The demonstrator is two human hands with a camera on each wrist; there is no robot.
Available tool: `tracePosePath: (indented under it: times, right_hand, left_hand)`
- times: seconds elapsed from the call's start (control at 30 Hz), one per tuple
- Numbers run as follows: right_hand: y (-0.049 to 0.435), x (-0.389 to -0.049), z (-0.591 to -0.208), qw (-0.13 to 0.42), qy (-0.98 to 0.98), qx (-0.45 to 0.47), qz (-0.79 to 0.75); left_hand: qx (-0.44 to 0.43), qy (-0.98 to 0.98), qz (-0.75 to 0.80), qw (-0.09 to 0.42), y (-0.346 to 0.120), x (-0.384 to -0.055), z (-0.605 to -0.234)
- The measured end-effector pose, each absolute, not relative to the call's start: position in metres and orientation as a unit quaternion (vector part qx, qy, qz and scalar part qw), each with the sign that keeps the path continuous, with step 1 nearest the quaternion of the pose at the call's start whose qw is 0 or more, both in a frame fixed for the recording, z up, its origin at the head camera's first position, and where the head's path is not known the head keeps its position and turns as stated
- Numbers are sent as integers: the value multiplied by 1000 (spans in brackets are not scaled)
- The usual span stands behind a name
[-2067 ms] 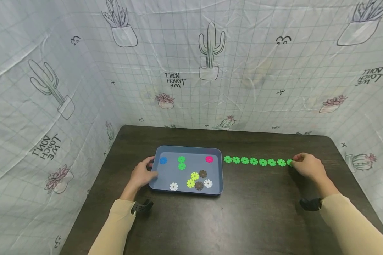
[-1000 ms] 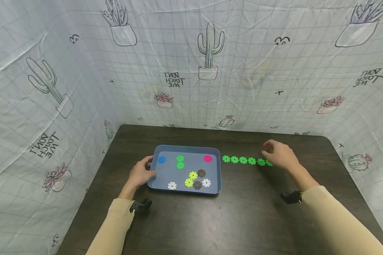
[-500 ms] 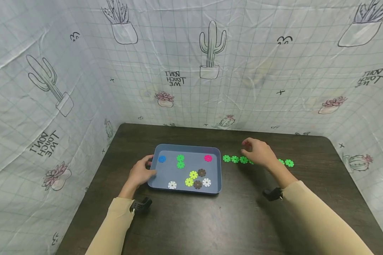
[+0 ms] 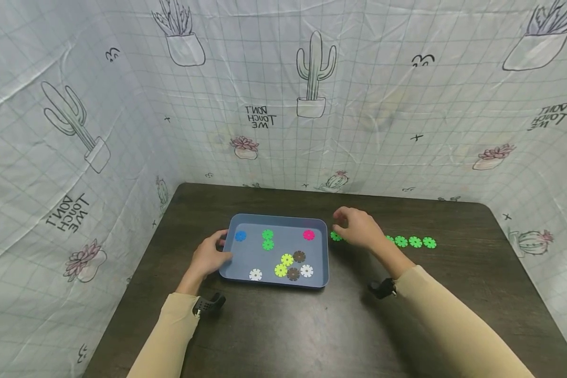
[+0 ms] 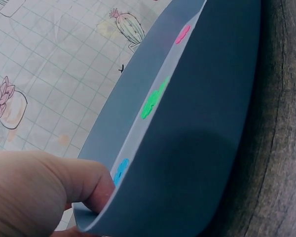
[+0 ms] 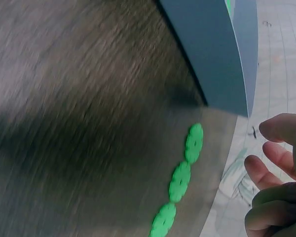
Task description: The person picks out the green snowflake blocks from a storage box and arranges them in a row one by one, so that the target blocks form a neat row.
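My left hand (image 4: 209, 256) grips the left end of a blue-grey tray (image 4: 248, 257), thumb over the rim; the left wrist view shows the thumb inside the wall. Notched plastic discs lie in the tray: a blue disc (image 4: 240, 236), two green ones joined, a pink disc (image 4: 308, 235), plus yellow, brown and white ones. A chain of green discs (image 4: 415, 242) runs rightward from beside the tray. Above its left end hovers my right hand (image 4: 357, 227), fingers loosely bent and holding nothing; it hides the chain's middle. In the right wrist view several green discs (image 6: 180, 181) lie below the fingers.
The dark wooden table (image 4: 283, 325) carries the tray and chain. Behind and on both sides hangs a white grid-patterned cloth (image 4: 368, 147) printed with cacti. A dark strap (image 4: 210, 304) sits on the left wrist, and another strap (image 4: 382, 288) on the right.
My right hand has let go of the chain's right end and moved left above it to near the tray. The left hand and tray have stayed in place.
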State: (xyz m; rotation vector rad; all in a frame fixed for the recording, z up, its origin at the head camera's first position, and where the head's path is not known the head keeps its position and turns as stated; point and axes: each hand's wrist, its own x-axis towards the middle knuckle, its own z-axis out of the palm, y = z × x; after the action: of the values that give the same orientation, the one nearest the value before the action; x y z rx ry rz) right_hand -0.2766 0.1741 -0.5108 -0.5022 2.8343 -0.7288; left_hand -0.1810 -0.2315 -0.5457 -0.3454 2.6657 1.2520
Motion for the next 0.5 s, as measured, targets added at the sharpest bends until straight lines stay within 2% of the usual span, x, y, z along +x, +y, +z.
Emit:
tracePosePath:
  times: [0.27, 0.5]
  right_hand:
    - [143, -271, -511, 74, 946, -185, -256]
    - [116, -268, -512, 87, 936, -222, -260]
  left_hand:
    - [-120, 894, 424, 88, -232, -181, -547]
    - [-118, 893, 425, 87, -233, -182, -549]
